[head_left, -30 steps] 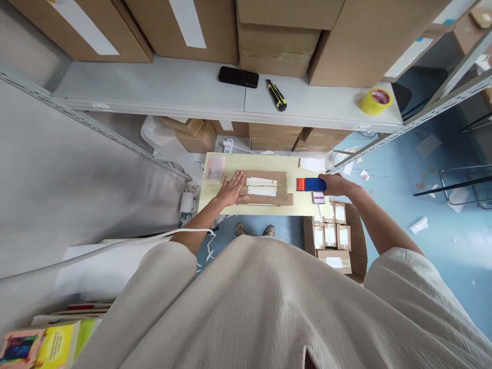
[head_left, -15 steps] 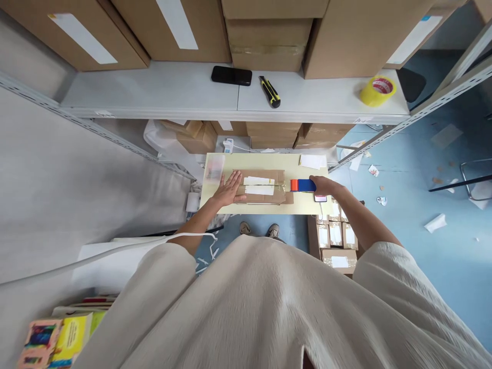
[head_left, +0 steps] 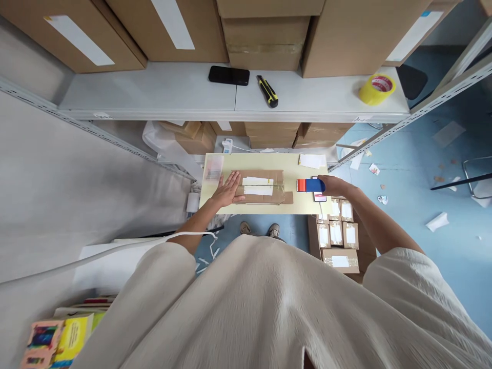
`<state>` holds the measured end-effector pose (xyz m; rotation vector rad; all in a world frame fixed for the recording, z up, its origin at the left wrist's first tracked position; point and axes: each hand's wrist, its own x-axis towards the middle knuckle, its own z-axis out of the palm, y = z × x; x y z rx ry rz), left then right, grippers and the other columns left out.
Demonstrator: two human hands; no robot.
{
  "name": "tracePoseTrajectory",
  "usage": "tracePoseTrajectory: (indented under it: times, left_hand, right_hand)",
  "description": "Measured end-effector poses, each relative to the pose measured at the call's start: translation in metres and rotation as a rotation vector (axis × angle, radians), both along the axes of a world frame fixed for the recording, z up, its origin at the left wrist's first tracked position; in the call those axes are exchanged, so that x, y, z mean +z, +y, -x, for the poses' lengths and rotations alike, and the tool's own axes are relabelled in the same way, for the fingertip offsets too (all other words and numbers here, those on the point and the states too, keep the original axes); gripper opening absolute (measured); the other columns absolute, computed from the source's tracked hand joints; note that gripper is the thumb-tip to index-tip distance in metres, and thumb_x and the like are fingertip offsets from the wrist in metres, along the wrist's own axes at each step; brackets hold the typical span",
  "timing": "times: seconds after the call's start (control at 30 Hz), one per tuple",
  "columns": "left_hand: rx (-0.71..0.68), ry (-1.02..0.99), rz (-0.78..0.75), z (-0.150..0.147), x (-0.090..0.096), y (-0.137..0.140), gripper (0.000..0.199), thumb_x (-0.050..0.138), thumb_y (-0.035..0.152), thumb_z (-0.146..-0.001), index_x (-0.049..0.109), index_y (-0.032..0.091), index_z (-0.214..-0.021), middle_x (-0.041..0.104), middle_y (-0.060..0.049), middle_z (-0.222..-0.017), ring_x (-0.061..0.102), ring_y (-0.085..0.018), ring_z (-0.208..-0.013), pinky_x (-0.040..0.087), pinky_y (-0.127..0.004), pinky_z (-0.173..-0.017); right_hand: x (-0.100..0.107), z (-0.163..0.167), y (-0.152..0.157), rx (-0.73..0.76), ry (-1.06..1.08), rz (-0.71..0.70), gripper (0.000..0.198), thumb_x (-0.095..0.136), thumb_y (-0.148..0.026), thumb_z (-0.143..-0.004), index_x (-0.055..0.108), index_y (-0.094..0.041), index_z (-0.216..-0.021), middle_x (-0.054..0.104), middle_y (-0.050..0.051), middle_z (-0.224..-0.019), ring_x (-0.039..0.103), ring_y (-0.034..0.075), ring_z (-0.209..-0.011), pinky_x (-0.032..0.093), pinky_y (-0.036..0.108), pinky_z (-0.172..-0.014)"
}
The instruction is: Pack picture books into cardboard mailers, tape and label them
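Note:
On the pale yellow table (head_left: 215,204) lies a cardboard box (head_left: 277,179) with white labels on top and clear tape along its right end. My left hand (head_left: 228,190) rests flat on the box's left end, fingers spread. My right hand (head_left: 332,186) is wrapped round a blue and red tape dispenser (head_left: 312,185), held apart from the box, to its right. Beneath that hand, a phone (head_left: 320,197) with a lit screen is partly hidden. A cardboard flap (head_left: 288,198) sticks out at the box's lower right.
A grey shelf (head_left: 154,89) beyond the table carries large boxes, a black phone (head_left: 229,75), a utility knife (head_left: 267,92) and a yellow tape roll (head_left: 377,89). Several small labelled boxes (head_left: 335,233) stand below right. A white cable (head_left: 115,252) crosses at left.
My right hand has moved to the right with the tape dispenser, away from the box's right end. My left hand has stayed on the box.

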<state>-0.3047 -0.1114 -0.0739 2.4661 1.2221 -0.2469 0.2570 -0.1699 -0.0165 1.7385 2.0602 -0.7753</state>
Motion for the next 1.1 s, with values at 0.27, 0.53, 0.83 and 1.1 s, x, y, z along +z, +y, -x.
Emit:
tracePoseTrajectory:
  times: [0.27,0.53,0.83,1.1]
  left_hand:
    - [0.001,0.014,0.008,-0.001,0.003,-0.001,0.110,0.049,0.074,-0.112,-0.002,0.014,-0.189,0.004,-0.021,-0.195,0.004,-0.039,-0.183,-0.001,-0.069,-0.144]
    - [0.000,0.021,0.012,-0.001,0.002,-0.001,0.109,0.047,0.074,-0.112,-0.002,0.015,-0.189,0.003,-0.020,-0.195,0.003,-0.039,-0.183,-0.001,-0.069,-0.144]
    - [0.005,0.005,0.013,-0.003,0.000,0.000,0.109,0.049,0.073,-0.112,0.000,0.012,-0.189,0.004,-0.022,-0.195,0.005,-0.040,-0.183,-0.001,-0.069,-0.144]
    - [0.005,-0.014,0.009,-0.003,0.001,-0.001,0.109,0.049,0.072,-0.111,0.000,0.014,-0.189,0.007,-0.023,-0.195,0.005,-0.041,-0.183,0.000,-0.071,-0.144]
  right_hand:
    - [-0.005,0.015,0.008,-0.010,-0.062,0.061,0.064,0.085,-0.019,-0.082,0.064,-0.022,-0.143,0.080,0.016,-0.132,0.078,0.032,-0.106,0.049,0.033,-0.075]
    - [0.003,0.072,0.015,0.038,-0.169,0.080,0.051,0.080,-0.016,-0.090,0.062,-0.020,-0.138,0.078,0.018,-0.128,0.077,0.034,-0.111,0.055,0.038,-0.085]
    - [0.005,0.101,0.019,0.047,-0.221,0.006,0.055,0.076,-0.017,-0.093,0.059,-0.019,-0.146,0.075,0.024,-0.134,0.070,0.040,-0.126,0.057,0.048,-0.101]
    - [-0.015,0.115,0.010,-0.028,-0.227,-0.039,0.058,0.085,-0.037,-0.092,0.063,-0.018,-0.142,0.074,0.031,-0.133,0.066,0.046,-0.131,0.054,0.055,-0.105]
